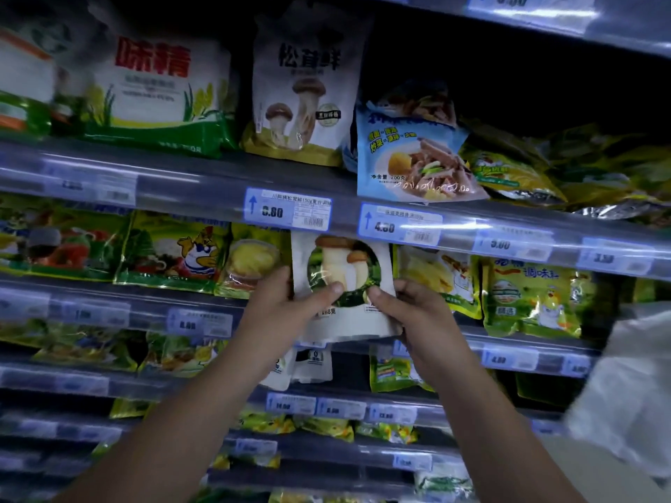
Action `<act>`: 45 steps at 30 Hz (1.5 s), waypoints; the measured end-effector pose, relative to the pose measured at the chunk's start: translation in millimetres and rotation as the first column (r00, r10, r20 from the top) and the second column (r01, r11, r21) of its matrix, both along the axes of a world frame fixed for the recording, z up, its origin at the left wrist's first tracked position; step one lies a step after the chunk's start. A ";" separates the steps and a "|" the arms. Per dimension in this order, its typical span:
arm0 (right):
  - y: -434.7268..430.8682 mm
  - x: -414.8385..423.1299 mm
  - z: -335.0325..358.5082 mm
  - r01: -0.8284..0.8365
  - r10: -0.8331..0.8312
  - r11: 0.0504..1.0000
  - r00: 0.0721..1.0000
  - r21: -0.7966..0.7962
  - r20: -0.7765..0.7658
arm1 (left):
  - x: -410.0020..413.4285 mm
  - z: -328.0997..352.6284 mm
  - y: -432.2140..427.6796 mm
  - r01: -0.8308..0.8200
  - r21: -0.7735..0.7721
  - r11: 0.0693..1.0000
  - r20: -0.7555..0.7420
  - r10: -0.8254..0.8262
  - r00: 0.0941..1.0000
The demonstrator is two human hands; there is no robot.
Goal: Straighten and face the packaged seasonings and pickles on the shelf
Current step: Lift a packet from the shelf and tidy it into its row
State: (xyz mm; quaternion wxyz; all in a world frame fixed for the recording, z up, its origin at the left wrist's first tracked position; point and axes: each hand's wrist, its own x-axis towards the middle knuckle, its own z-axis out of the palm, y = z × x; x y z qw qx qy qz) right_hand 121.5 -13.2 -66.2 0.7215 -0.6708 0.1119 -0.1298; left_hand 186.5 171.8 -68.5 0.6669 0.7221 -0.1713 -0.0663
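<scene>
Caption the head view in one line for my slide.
Left hand and right hand hold a white mushroom-print pouch by its lower part among yellow-green seasoning packs.

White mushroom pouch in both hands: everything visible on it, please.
The white mushroom pouch is a glossy soft pack with a round picture of pale, brown-capped mushrooms on greenery and small dark print below. It faces the camera, roughly upright, its top reaching the price rail. The left grip pinches its left edge, the right grip its right edge, thumbs on the front.
</scene>
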 end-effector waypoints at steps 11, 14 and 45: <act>-7.5 -79.6 -18.4 -0.175 0.176 0.971 0.984 0.162 0.007 | -75.5 -23.5 8.7 0.178 -0.159 0.971 -0.243 -0.213 0.946; -13.0 -97.8 -20.4 -0.226 0.224 0.955 0.974 0.190 0.032 | -96.6 -24.0 12.0 0.188 -0.216 0.958 -0.302 -0.249 0.920; 20.4 -162.0 -21.8 -0.144 0.130 0.978 0.987 0.149 0.099 | -169.6 8.1 31.0 0.010 -0.140 0.990 -0.040 -0.015 0.999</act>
